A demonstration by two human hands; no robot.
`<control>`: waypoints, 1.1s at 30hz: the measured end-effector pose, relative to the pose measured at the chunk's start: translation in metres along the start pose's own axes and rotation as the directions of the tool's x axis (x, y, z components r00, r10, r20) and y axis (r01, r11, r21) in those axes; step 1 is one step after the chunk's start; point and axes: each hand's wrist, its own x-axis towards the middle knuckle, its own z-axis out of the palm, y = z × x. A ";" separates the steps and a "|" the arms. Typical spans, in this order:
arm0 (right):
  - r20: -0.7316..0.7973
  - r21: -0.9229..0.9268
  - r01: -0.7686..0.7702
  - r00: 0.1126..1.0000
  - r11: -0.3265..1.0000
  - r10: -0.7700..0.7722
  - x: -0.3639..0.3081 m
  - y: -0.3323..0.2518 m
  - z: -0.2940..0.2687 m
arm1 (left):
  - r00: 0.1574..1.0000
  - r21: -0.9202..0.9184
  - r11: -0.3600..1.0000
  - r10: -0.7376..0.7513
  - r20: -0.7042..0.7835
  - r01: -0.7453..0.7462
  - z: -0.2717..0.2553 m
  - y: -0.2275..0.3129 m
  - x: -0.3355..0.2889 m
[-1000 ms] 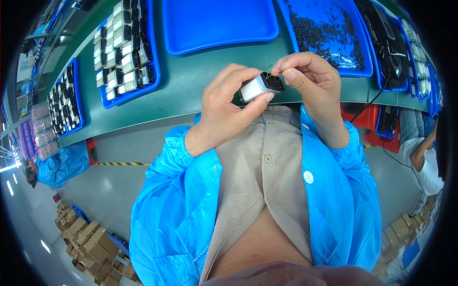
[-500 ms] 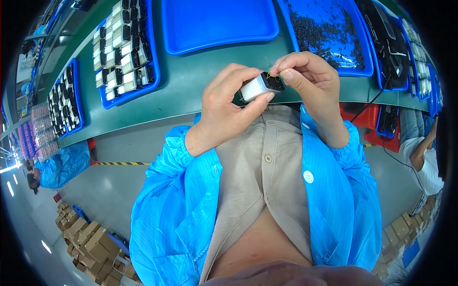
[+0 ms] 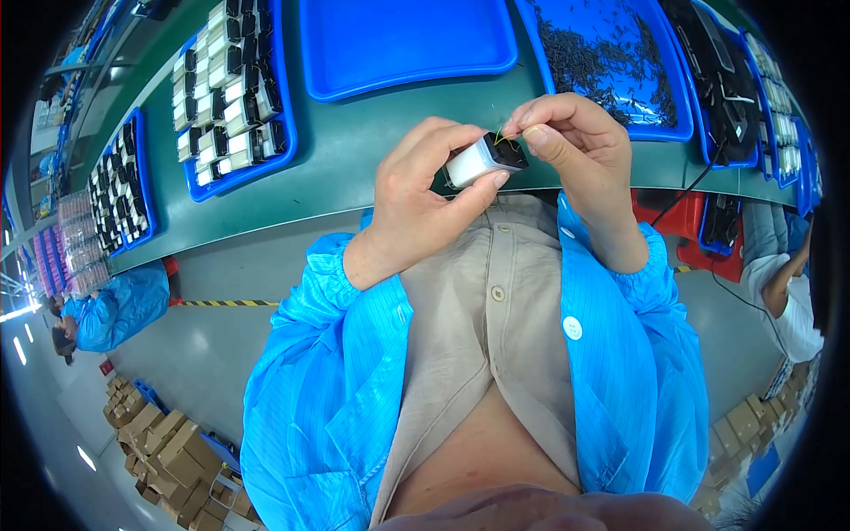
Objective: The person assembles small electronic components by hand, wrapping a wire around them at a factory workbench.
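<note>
My left hand (image 3: pixel 423 184) is closed round a small white box-shaped unit (image 3: pixel 471 166) with a black end piece (image 3: pixel 509 151), held tilted above the table's near edge. Thin yellow-green wires (image 3: pixel 500 139) come out of the black end. Thumb and forefinger of my right hand (image 3: pixel 571 146) pinch these wires just beside the unit. The wire tips are partly hidden by the fingers.
A bare blue tray (image 3: pixel 407 87) lies ahead on the green table (image 3: pixel 354 150). To its left, a blue tray (image 3: pixel 285 150) holds rows of similar units. At right, another blue tray (image 3: pixel 660 133) carries many small black pieces. Beyond it lies black equipment (image 3: pixel 726 97) with a cable.
My right hand has shifted slightly at the wires, which now show a little more between the fingers and the unit. The left hand keeps its hold. A person at far left has moved slightly.
</note>
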 end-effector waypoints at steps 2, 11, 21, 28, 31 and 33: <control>-0.001 -0.008 0.006 1.000 1.000 -0.006 -0.001 0.001 0.000 | 1.000 0.005 1.000 -0.001 0.004 0.001 0.000 0.000 0.000; -0.001 0.000 0.003 1.000 1.000 -0.003 -0.001 0.001 0.000 | 0.998 0.004 0.999 0.033 -0.052 -0.033 0.004 -0.001 0.002; 0.029 -0.118 0.025 0.999 0.993 -0.022 -0.001 0.002 0.003 | 0.995 0.038 0.996 0.077 -0.056 -0.075 0.004 -0.001 0.002; 0.129 -0.479 0.173 0.984 0.861 -0.126 0.002 -0.003 0.000 | 0.996 0.039 0.996 0.083 -0.043 -0.082 0.004 -0.002 0.002; 0.120 -0.421 0.203 0.978 0.884 -0.168 0.004 0.002 -0.005 | 0.998 0.024 0.998 0.055 -0.028 -0.055 0.003 -0.002 0.000; 0.050 -0.330 0.113 0.994 0.937 -0.102 0.001 0.002 -0.002 | 0.999 0.014 0.999 0.035 -0.007 -0.035 0.002 -0.002 -0.001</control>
